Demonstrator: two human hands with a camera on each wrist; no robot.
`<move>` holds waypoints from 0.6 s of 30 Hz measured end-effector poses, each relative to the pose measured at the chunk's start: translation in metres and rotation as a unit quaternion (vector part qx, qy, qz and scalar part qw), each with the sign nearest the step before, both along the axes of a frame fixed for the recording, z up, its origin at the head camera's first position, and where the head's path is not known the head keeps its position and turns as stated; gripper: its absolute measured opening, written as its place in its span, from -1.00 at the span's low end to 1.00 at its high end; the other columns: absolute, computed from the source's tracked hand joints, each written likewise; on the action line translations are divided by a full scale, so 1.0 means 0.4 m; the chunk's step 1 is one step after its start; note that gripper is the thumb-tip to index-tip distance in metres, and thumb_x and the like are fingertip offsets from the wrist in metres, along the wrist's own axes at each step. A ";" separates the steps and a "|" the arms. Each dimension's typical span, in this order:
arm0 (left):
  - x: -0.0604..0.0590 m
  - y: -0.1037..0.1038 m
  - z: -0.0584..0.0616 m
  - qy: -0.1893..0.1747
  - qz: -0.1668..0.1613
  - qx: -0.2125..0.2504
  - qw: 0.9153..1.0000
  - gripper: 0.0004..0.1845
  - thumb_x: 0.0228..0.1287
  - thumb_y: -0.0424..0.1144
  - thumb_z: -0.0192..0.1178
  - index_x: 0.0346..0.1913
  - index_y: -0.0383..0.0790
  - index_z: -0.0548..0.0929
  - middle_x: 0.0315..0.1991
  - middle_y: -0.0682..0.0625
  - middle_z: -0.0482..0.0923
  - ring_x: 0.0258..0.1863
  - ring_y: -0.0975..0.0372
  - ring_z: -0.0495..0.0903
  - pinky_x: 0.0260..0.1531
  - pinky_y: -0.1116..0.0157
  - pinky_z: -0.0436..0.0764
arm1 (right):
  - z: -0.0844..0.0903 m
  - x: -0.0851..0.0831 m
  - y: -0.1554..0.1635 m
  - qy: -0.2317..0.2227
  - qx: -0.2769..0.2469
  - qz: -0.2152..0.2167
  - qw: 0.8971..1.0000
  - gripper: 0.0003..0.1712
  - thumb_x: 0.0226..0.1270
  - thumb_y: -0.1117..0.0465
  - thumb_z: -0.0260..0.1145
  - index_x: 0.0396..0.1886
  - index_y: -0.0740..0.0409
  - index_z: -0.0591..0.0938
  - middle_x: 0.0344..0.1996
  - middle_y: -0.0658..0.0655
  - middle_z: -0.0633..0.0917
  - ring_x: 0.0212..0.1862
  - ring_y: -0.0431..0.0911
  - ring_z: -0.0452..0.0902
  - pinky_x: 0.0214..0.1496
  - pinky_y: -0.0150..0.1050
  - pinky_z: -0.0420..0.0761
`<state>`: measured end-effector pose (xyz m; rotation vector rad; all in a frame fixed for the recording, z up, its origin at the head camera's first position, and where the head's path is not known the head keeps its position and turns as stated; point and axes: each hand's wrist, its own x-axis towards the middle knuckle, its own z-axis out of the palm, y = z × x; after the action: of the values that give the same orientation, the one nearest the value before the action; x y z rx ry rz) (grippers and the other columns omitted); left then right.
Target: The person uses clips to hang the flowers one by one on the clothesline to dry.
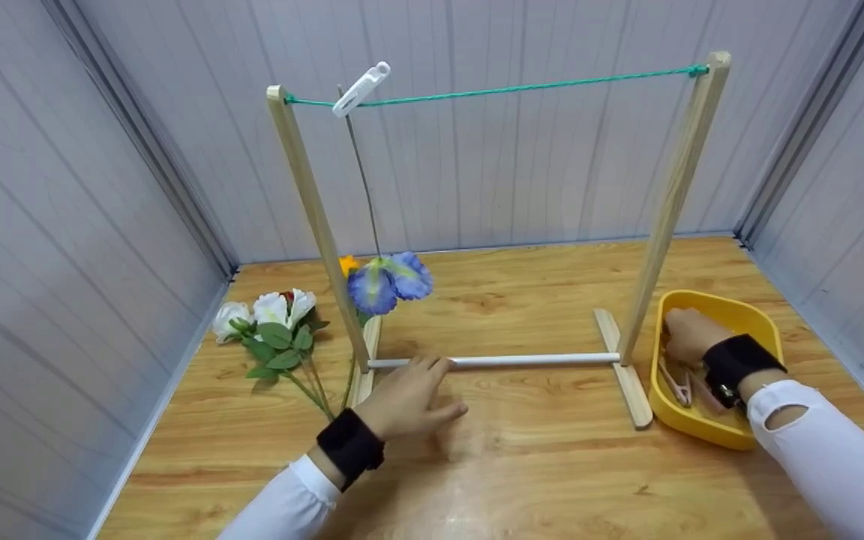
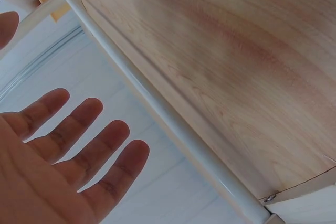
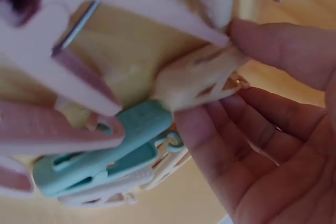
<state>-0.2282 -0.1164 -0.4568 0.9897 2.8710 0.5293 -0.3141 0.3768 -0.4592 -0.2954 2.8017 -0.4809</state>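
Head view showed a wooden drying frame (image 1: 312, 202) standing mid-table, green cord (image 1: 507, 91) strung across the top between its two posts. White clothespin (image 1: 361, 88) clipped on the cord at upper left of the frame, a thin stem hanging down from it to a blue flower (image 1: 389, 283) near the left post's base. White flowers (image 1: 271, 315) with green leaves lay on the wooden table (image 1: 537, 465) at left, just beside the post foot.

Left hand (image 1: 406, 401) sat low centre, fingers straight and spread, holding nothing, fingertips at or over the white crossbar (image 1: 529, 361) that joined the frame's feet; contact could not be confirmed. Left wrist view: fingers (image 2: 79, 140) apart and relaxed, the bar (image 2: 173, 129) running diagonally just beside them, a clear gap visible there.

Right hand (image 1: 691, 336) was down inside the yellow tray (image 1: 724, 431) at right of the frame, near the right post foot. Right wrist view: fingertips (image 3: 278, 51) touched a cream clothespin (image 3: 197, 85) in a pile with a teal clothespin (image 3: 105, 148) and pink clothespins (image 3: 79, 72). Fingers lightly bent against the cream one, not yet closed round it; whether it was actually pinched could not be told. Black bands on both wrists, white sleeves.
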 end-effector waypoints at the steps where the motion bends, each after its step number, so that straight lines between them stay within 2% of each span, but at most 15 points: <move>1: 0.000 0.001 0.001 0.001 0.000 0.000 1.000 -0.28 0.57 0.16 0.28 0.49 -0.31 0.49 0.39 -0.27 0.57 0.42 -0.14 0.55 0.42 -0.12 0.56 | 0.002 0.001 0.001 0.000 -0.004 -0.003 1.000 -0.89 0.07 0.51 0.26 -0.38 0.33 0.62 -0.48 0.18 0.65 -0.48 0.03 0.57 -0.54 -0.22 0.51; 3: 0.001 0.003 0.001 0.002 0.000 0.000 1.000 -0.30 0.57 0.15 0.29 0.48 -0.31 0.50 0.38 -0.26 0.58 0.40 -0.13 0.56 0.41 -0.11 0.57 | 0.010 0.008 0.002 0.001 -0.008 -0.008 1.000 -0.91 0.07 0.48 0.27 -0.37 0.35 0.63 -0.47 0.23 0.68 -0.46 0.03 0.58 -0.52 -0.21 0.52; 5: 0.001 0.004 0.003 0.001 0.002 -0.001 1.000 -0.31 0.57 0.14 0.29 0.47 -0.31 0.50 0.37 -0.25 0.58 0.40 -0.12 0.56 0.41 -0.10 0.57 | 0.023 0.013 0.007 0.005 -0.015 -0.012 1.000 -0.84 0.11 0.46 0.30 -0.28 0.45 0.65 -0.37 0.33 0.72 -0.42 0.03 0.58 -0.43 -0.19 0.56; 9: -0.001 0.006 0.002 -0.002 0.002 -0.001 1.000 -0.32 0.57 0.14 0.29 0.47 -0.30 0.51 0.35 -0.23 0.60 0.39 -0.10 0.56 0.41 -0.09 0.57 | 0.053 0.028 0.023 0.010 -0.034 -0.016 0.999 -0.46 0.22 0.38 0.37 0.12 0.72 0.58 -0.15 0.53 0.73 -0.40 0.00 0.61 -0.32 -0.13 0.65; 11: -0.001 0.006 0.002 -0.002 0.003 0.003 1.000 -0.33 0.58 0.13 0.29 0.46 -0.30 0.51 0.34 -0.22 0.61 0.39 -0.09 0.57 0.40 -0.09 0.58 | 0.070 0.036 0.033 0.006 -0.043 -0.020 0.999 -0.35 0.25 0.34 0.38 0.23 0.76 0.52 -0.16 0.55 0.73 -0.43 0.00 0.62 -0.32 -0.10 0.66; 16: -0.001 0.004 0.006 -0.003 0.007 0.042 0.999 -0.38 0.59 0.08 0.29 0.45 -0.28 0.53 0.33 -0.22 0.62 0.35 -0.07 0.60 0.35 -0.08 0.61 | 0.128 0.062 0.048 0.038 -0.057 -0.027 0.997 -0.33 0.23 0.29 0.48 0.19 0.72 0.55 -0.19 0.50 0.74 -0.25 0.13 0.70 -0.18 0.02 0.73; 18: 0.000 0.002 0.009 -0.004 0.013 0.065 0.998 -0.40 0.60 0.05 0.28 0.46 -0.27 0.52 0.32 -0.23 0.62 0.33 -0.06 0.62 0.32 -0.08 0.64 | 0.155 0.074 0.044 0.055 -0.068 -0.029 0.996 -0.33 0.25 0.26 0.52 0.19 0.71 0.56 -0.12 0.50 0.74 -0.14 0.16 0.70 -0.11 0.00 0.73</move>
<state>-0.2282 -0.1154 -0.4533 0.9656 2.8773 0.7283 -0.2846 0.3944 -0.3973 -0.2764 2.8962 -0.6904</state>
